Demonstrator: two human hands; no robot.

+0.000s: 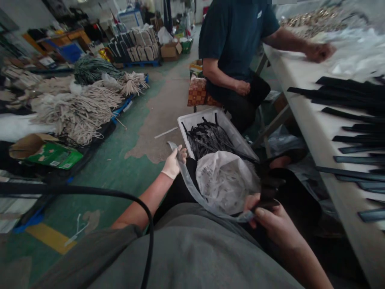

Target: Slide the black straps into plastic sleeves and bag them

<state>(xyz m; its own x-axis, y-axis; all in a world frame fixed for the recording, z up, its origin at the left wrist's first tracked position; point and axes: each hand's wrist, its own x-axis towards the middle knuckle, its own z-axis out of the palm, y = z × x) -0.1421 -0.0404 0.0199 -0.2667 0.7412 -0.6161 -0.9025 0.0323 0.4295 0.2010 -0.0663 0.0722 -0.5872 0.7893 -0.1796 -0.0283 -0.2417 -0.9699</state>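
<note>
A long, pale translucent plastic strip (192,190) sags between my two hands over my lap. My left hand (175,161), in a whitish glove, is closed around its far end, and a short tip sticks out past the fingers. At the near right, my right hand (272,220) pinches the other end between thumb and fingers. Dark, blurred pieces (268,192) show at the right fingers; whether they are finger covers or held strips is unclear. Just beyond the strip stands a white bag (210,172) with pale strip scraps inside.
A white crate (240,144) of black strips (207,136) stands beyond the bag. On the right, a table (303,116) bears black strips (355,94). A co-worker (237,48) sits beside it. Bundled cords (81,104) lie on pallets at left. A black cable (120,192) crosses the foreground.
</note>
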